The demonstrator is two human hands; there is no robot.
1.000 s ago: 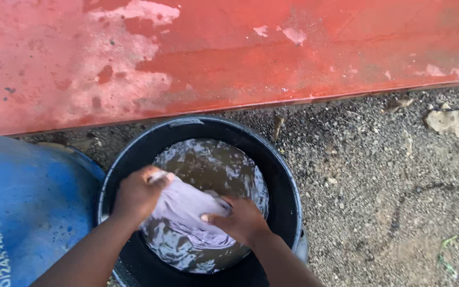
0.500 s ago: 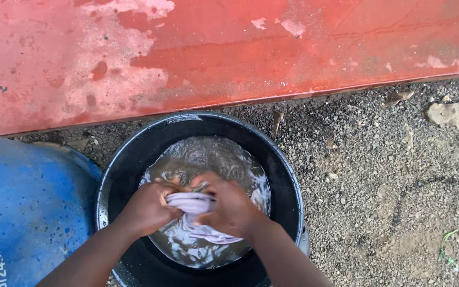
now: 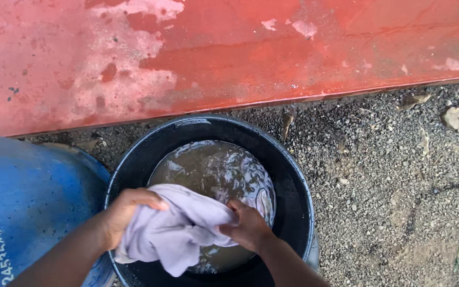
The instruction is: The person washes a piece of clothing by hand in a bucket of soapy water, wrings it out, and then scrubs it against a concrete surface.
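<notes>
Below, left hand (image 3: 120, 215) and right hand (image 3: 248, 228) gripping pale cloth (image 3: 173, 231), over black bucket (image 3: 293, 175) rim, blue drum (image 3: 27, 202) alongside.

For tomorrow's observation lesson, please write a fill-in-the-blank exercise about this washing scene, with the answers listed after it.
1. Both hands hold a pale lilac ____ over the water.
2. The murky water sits in a round ____ basin.
3. Beside the left hand stands a large ____ drum.
4. The right hand and the basin are above grey ____ ground.

Missing words: cloth; black; blue; gravel
</notes>
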